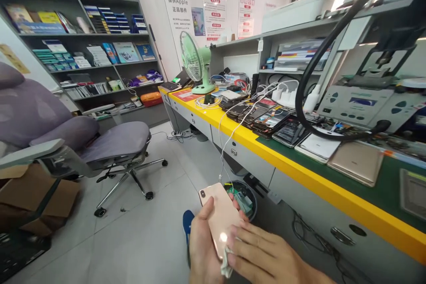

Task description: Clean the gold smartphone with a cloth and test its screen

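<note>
A gold smartphone (218,213) lies back side up in my left hand (201,235), camera bump at its upper left corner. My left thumb rests along one long edge and the fingertips wrap round the other. Over the lower end of the phone lies my right hand (266,248), its fingers pressing a small crumpled white cloth (226,264) against the back and bottom edge. Most of the cloth is hidden under those fingers. A bright light reflection shows on the phone's back.
To the right runs a yellow-edged workbench (256,148) with stacked phones (271,120), tablets (356,162) and a green fan (196,62). White cables (229,137) hang over its edge above a waste bin (251,193). A grey swivel chair (116,142) and cardboard box (33,199) stand left.
</note>
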Tool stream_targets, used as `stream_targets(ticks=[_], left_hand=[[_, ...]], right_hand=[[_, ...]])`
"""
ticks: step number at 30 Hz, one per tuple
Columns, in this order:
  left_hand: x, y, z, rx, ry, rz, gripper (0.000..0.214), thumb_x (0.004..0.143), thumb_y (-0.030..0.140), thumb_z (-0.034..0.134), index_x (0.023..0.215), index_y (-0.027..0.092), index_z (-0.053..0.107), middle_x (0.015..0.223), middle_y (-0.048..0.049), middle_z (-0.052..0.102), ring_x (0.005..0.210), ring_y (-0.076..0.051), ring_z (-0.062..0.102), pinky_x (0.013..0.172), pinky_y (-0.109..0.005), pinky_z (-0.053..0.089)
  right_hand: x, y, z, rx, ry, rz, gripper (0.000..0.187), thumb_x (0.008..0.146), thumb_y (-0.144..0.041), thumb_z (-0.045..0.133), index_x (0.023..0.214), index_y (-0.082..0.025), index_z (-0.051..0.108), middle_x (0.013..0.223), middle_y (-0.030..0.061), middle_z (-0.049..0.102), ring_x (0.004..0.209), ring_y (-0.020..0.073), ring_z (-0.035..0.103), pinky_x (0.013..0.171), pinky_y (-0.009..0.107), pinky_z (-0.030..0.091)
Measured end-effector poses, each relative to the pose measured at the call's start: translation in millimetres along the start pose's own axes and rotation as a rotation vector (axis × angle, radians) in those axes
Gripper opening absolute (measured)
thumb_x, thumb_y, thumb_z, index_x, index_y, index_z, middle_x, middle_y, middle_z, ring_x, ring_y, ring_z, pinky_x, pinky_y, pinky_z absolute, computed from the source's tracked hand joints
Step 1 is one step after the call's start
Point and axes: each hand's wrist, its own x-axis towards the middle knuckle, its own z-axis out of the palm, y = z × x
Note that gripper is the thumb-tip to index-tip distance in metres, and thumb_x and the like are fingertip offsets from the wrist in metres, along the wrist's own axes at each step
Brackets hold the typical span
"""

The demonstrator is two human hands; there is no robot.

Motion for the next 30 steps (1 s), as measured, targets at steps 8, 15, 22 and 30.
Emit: stream_targets(ticks=[8, 15, 22, 30], left_hand=[[9, -4, -7.5, -0.138, 0.129, -0.031, 0.037, 0.092, 0.034, 0.049, 0.108, 0.003, 0.062, 0.082, -0.0146, 0.068, 0.07, -0.023, 0.066, 0.076, -0.041, 0.055], [17, -7, -18.8, -0.141, 0.23, 0.015, 0.046, 0.092, 0.028, 0.05, 0.129, 0.003, 0.052, 0.099, -0.0191, 0.066, 0.082, -0.028, 0.067, 0.075, -0.043, 0.056], [6, -4, -14.7, -0.198, 0.232, 0.059, 0.047, 0.092, 0.026, 0.047, 0.134, 0.005, 0.048, 0.105, -0.0199, 0.064, 0.084, -0.028, 0.065, 0.076, -0.043, 0.057], [-1, -4, -13.9, -0.165, 0.228, 0.019, 0.046, 0.095, 0.031, 0.043, 0.13, 0.002, 0.049, 0.091, -0.0159, 0.065, 0.076, -0.024, 0.066, 0.071, -0.038, 0.057]], right_hand=[[-31, 6, -13, 0.126, -0.053, 0.149, 0.047, 0.096, -0.004, 0.05, 0.143, -0.01, 0.052, 0.124, 0.0135, 0.07, 0.124, 0.0268, 0.06, 0.106, 0.04, 0.053], [-16, -15, -23, 0.284, 0.211, 0.824, 0.027, 0.09, -0.012, 0.064, 0.11, -0.026, 0.075, 0.104, 0.0036, 0.078, 0.089, 0.0229, 0.077, 0.083, 0.025, 0.064], [-3, -20, -23, 1.211, 0.44, 1.631, 0.031, 0.076, -0.045, 0.083, 0.091, -0.018, 0.078, 0.08, 0.0101, 0.074, 0.068, 0.0232, 0.071, 0.05, 0.025, 0.059], [10, -25, -8, 1.003, 0.153, 1.318, 0.024, 0.089, -0.042, 0.07, 0.092, -0.02, 0.077, 0.072, 0.0006, 0.056, 0.059, 0.0145, 0.056, 0.056, 0.026, 0.052]])
